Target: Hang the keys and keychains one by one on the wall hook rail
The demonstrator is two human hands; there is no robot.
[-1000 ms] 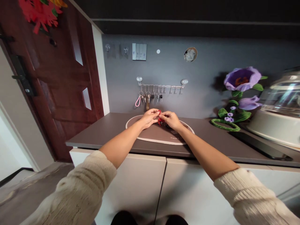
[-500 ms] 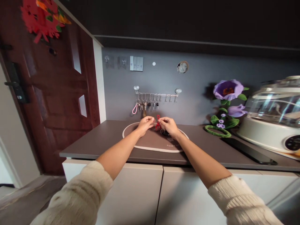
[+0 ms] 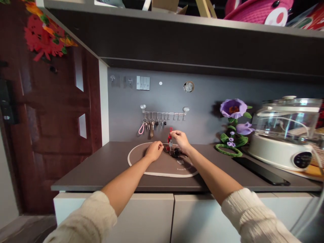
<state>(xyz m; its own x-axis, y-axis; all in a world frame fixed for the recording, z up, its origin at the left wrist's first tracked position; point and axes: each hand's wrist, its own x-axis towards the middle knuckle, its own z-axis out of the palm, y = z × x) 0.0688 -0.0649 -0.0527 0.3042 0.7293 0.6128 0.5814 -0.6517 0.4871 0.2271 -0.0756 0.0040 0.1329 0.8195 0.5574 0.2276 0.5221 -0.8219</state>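
Pinched in the right hand (image 3: 181, 140): red cord (image 3: 169, 138) with metal piece (image 3: 170, 143) hanging, over the mat (image 3: 138, 155) near its back edge. In the left hand (image 3: 154, 151), fingers loosely curled above the mat: contents, if any, impossible to tell. Outward: keys (image 3: 152, 125) on a hook rail (image 3: 164, 113) above the bench's (image 3: 93, 163) back edge; purple flowers (image 3: 233, 108) near that edge, rightward; black phone (image 3: 265, 173) towards the front edge.

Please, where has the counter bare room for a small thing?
The counter looks bare at its left end, beside the mat, and between the right forearm and the phone. Crowded: the right end, with flowers and steamer, and the mat near the right hand, with a red charm and dark items.
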